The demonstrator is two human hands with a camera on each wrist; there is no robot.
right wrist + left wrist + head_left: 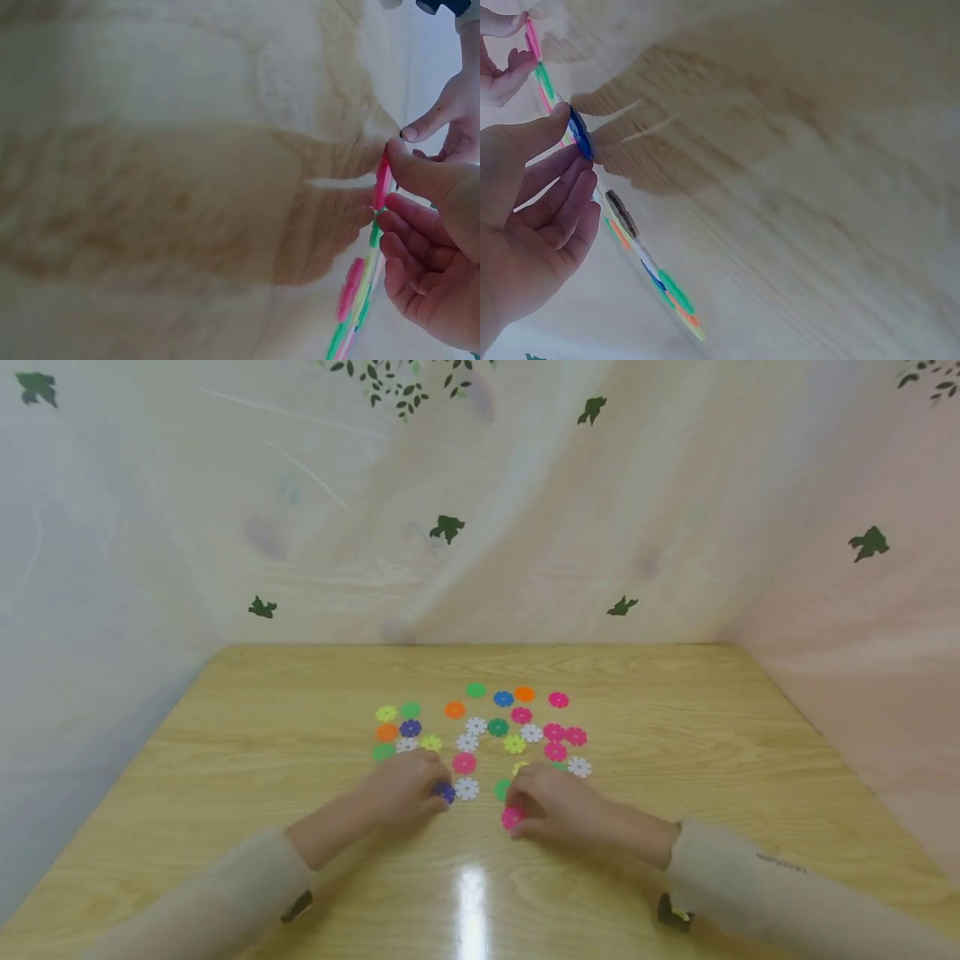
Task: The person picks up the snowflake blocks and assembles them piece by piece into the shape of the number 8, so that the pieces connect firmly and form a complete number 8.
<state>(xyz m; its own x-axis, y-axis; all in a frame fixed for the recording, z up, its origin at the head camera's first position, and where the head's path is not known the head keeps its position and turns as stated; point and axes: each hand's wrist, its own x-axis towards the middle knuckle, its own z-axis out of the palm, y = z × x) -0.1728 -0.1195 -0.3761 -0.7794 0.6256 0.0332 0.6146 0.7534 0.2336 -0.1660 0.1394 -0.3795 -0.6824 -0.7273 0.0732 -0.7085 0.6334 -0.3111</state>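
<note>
My left hand (408,785) pinches a dark blue notched plastic disc (446,792) by its edges. In the left wrist view, thumb and fingertips stand at opposite sides of this blue disc (580,133), close over the wood. My right hand (558,802) holds a pink notched disc (512,818) between thumb and fingers, nearer the front than the others. The right wrist view shows that pink disc (382,180) edge-on. Between the hands lies a white disc (467,789), with a pink one (464,763) behind it. A green disc (503,790) is partly hidden by my right hand.
Several more flat notched discs lie spread over the table (675,718) beyond the hands, among them an orange disc (524,694), a teal one (498,727) and a white one at the right (579,767). A pale curtain (525,485) with leaf prints hangs behind.
</note>
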